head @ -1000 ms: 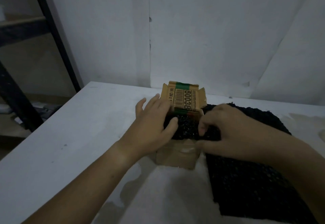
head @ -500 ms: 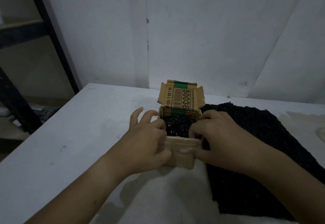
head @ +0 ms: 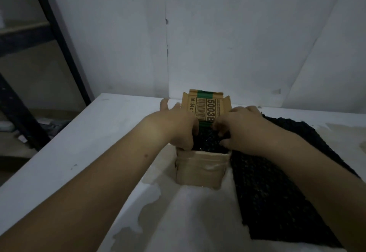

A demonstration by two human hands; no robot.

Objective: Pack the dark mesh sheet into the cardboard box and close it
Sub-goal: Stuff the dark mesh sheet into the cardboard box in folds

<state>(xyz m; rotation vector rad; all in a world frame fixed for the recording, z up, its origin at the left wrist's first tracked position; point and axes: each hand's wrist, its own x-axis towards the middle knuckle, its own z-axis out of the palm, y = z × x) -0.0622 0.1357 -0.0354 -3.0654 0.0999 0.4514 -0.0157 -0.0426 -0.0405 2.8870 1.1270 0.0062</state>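
Observation:
A small cardboard box [head: 200,169] stands open on the white table [head: 83,145], its printed lid flap [head: 206,105] upright at the far side. Dark mesh [head: 208,143] fills the box's mouth. My left hand [head: 176,127] grips the box's left rim with its fingers down in the mesh. My right hand [head: 243,129] presses on the mesh at the right rim, fingers curled into it. A large dark mesh sheet [head: 277,196] lies flat on the table to the right of the box, under my right forearm.
A white wall [head: 217,34] rises right behind the table. A dark metal shelf frame [head: 59,40] stands off the table's left edge. The tabletop's white covering is peeling in patches [head: 146,212] near me.
Both hands have moved away from me, from the box's near rim toward the lid flap, pushing the mesh deeper. The view has come closer to the box.

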